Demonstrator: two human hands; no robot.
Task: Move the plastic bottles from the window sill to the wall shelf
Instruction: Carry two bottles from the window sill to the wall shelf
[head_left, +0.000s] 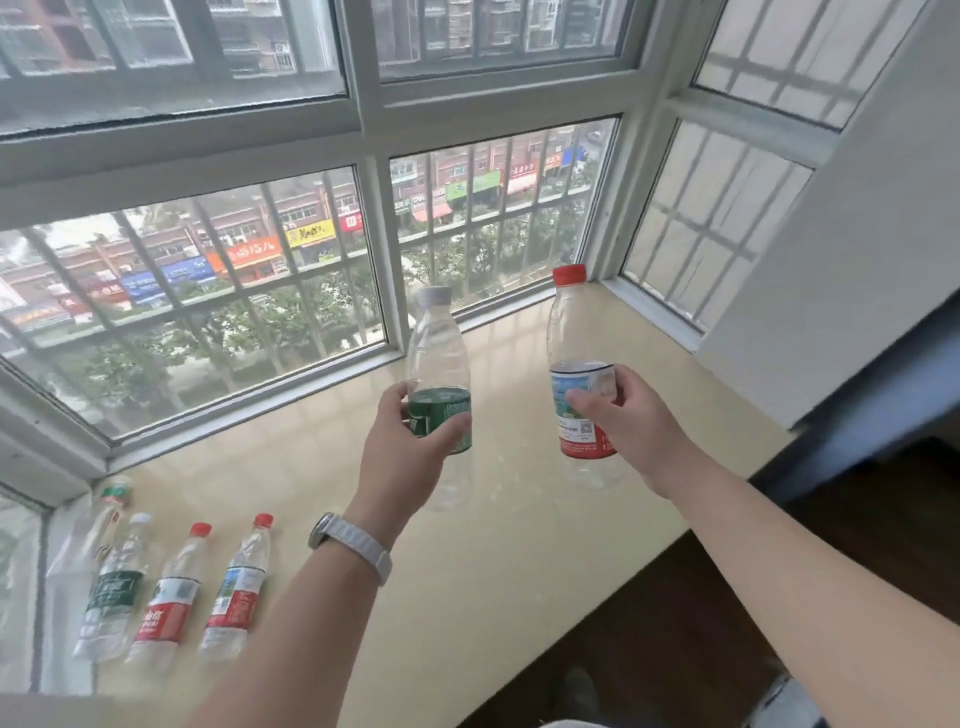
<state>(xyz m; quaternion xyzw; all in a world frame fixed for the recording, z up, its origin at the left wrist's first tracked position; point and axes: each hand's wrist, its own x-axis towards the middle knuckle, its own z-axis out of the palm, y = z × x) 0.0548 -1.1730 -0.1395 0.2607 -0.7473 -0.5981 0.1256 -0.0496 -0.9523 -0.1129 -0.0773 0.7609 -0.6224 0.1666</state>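
A barred window (218, 291) fills the far side of the view, with a street of shopfronts and trees beyond the glass. Below it runs the pale, glossy window sill (493, 597), and a dark floor (727, 623) shows at the lower right.

Both forearms reach out over the sill. The left hand (410, 452) is closed around the lower middle of a clear plastic bottle with a green label (439, 384) and a pale cap, held upright. The right hand (628, 415) is clamped on a second clear bottle with a red cap and a red and blue label (579, 364), also upright, its thumb across the label. The two held bottles are near each other but apart, and it is hard to tell whether their bases touch the sill or sit just above it.

At the left end of the sill four more clear bottles stand in a row: a red-capped one (241, 587), another red-capped one (169, 597), a green-labelled one with a white cap (114, 592), and a blurred one (98, 525) nearest the corner.

A white watch (353, 540) sits on the left wrist.
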